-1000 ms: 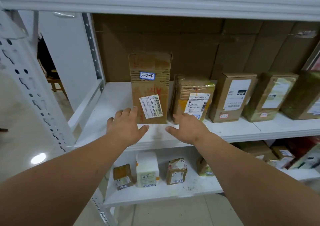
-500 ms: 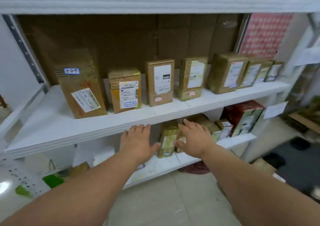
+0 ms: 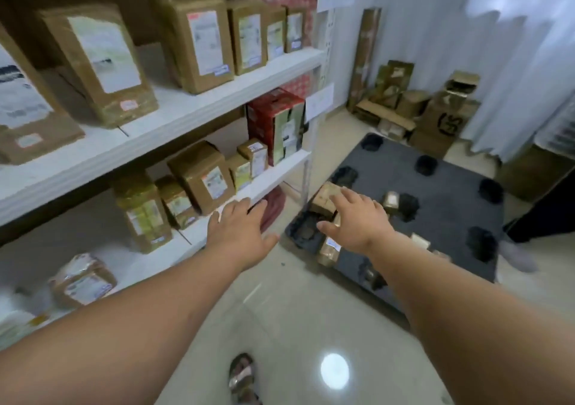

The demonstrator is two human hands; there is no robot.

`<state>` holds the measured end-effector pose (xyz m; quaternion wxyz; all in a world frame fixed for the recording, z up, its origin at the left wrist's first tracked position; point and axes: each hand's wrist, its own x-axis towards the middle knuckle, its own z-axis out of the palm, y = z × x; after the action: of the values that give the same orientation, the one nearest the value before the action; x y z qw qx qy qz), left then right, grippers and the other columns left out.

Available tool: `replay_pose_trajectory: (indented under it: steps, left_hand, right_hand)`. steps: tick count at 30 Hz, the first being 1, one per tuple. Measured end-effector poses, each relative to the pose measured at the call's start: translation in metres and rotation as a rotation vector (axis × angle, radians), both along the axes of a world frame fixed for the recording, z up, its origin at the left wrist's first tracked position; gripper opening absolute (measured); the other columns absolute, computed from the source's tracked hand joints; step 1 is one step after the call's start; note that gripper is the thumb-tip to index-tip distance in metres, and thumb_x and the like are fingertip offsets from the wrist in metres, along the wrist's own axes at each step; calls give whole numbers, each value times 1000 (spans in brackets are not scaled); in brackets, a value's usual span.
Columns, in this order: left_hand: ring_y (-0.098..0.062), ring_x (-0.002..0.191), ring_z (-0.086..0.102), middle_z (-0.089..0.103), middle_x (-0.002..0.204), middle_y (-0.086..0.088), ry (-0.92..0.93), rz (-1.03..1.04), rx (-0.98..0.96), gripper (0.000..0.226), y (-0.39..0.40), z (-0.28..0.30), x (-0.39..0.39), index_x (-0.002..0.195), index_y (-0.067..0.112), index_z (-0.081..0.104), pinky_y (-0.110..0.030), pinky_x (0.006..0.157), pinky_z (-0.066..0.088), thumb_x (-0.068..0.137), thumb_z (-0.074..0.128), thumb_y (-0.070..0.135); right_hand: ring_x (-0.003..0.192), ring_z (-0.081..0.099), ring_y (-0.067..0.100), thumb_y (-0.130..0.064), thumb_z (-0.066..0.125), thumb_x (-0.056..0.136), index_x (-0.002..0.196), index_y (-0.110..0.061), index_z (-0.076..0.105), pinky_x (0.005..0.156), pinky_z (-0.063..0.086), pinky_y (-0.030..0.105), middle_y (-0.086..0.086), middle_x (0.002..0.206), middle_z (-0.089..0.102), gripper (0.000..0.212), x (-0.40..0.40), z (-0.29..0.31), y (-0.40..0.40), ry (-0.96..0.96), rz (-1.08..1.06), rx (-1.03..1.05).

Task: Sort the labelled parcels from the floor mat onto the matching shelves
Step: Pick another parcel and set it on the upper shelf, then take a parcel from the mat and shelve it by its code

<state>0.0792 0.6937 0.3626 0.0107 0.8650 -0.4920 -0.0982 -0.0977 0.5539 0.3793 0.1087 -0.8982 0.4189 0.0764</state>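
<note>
A dark grey floor mat lies on the tiled floor at the right, with several small brown labelled parcels on it, one near its left corner and another at its front edge. White shelves on the left hold rows of labelled brown parcels. My left hand hangs in the air in front of the lower shelf, fingers spread, holding nothing. My right hand is stretched out above the mat's near corner, fingers spread and empty, partly covering the parcels there.
A red and green box stands at the right end of the lower shelf. Opened cardboard boxes are piled by the curtain behind the mat. Another person's shoe is at the mat's right edge. My own sandal shows at the bottom.
My view has swung right from the shelf with the tall 3-2-9 parcel to the floor mat. Both empty hands moved away from the shelf, the right one now over the mat.
</note>
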Motion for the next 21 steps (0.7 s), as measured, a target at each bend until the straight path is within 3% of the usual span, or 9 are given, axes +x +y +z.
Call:
replay_pose_trajectory:
  steps: [7,21]
  left_hand:
    - [-26,150,9,9,165,0,114,-76,153,76,-80,-60,-7,156,35,14,-50,121,14,92,39,69]
    - [-27,150,10,14,164,-3,108,-224,344,76,-279,-141,28,156,32,15,-50,121,13,92,40,67]
  right_hand:
    - [148,19,30,-64,45,93,155,-26,22,119,21,49,3,164,13,76,-48,-60,-72,85,-193,99]
    - [147,21,31,-63,47,93,154,-24,24,118,24,49,4,163,16,76,-31,-159,-228,144,-325,284]
